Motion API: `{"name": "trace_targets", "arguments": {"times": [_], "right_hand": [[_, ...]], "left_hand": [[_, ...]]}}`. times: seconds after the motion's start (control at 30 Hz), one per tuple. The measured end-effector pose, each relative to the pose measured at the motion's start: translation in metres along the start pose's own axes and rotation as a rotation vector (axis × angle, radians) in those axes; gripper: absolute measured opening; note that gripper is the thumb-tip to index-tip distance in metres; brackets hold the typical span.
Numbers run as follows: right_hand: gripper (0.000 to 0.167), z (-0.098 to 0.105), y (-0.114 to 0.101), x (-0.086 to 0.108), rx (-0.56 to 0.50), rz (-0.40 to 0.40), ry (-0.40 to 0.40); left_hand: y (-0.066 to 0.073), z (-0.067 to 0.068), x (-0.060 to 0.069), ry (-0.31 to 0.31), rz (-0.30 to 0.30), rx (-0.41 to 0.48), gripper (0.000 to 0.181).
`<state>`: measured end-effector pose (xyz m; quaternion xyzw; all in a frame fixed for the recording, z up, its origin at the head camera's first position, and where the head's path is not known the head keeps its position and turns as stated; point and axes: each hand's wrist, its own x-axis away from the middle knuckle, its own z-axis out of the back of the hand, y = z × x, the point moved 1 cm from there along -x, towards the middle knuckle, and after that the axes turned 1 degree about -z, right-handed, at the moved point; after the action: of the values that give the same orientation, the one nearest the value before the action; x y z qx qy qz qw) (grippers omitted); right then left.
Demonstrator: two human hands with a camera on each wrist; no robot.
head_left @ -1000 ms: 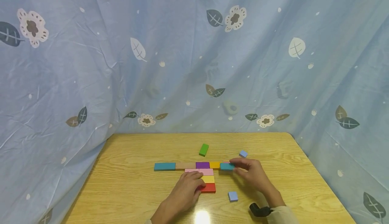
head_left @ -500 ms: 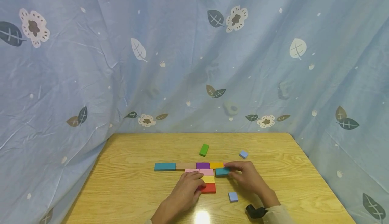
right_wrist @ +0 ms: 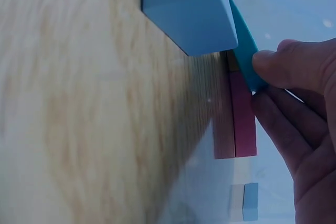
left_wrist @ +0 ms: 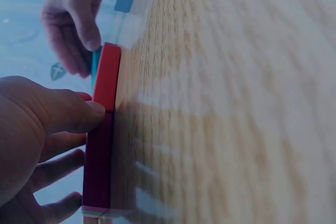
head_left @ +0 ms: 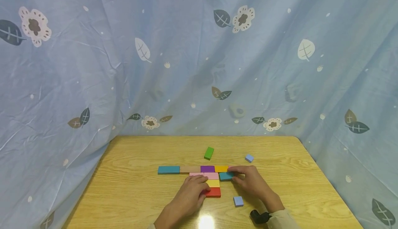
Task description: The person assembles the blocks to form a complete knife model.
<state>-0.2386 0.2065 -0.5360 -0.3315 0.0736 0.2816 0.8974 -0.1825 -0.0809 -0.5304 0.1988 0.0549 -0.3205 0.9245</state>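
My right hand pinches a teal block between thumb and fingers. In the right wrist view the teal block tilts, held at one end. In the head view it sits in front of the orange block, right beside a pink block. My left hand rests over the joined blocks, fingers spread, covering some of them. Beside it show a yellow block and a red block. In the left wrist view its thumb touches where the red block meets a dark purple one.
The back row has a teal block, a wood-coloured block and a purple block. Behind it lie a green block and a small light-blue block. Another light-blue block lies in front of my right hand.
My right hand has brought the teal block left and towards me, from the row's right end to beside the pink block. A pinkish block end shows behind it. The left hand stays put.
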Motion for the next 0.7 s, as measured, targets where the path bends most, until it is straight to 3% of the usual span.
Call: {"name": "trace_targets", "arguments": {"times": [0.13, 0.7], "right_hand": [[0.036, -0.0002, -0.0015, -0.0015, 0.011, 0.030, 0.007], [0.034, -0.0049, -0.0014, -0.0041, 0.050, 0.023, 0.018]], "left_hand": [[-0.0006, -0.0008, -0.0002, 0.002, 0.002, 0.004, 0.018], [-0.0006, -0.0013, 0.0005, 0.022, -0.006, 0.005, 0.018]]}}
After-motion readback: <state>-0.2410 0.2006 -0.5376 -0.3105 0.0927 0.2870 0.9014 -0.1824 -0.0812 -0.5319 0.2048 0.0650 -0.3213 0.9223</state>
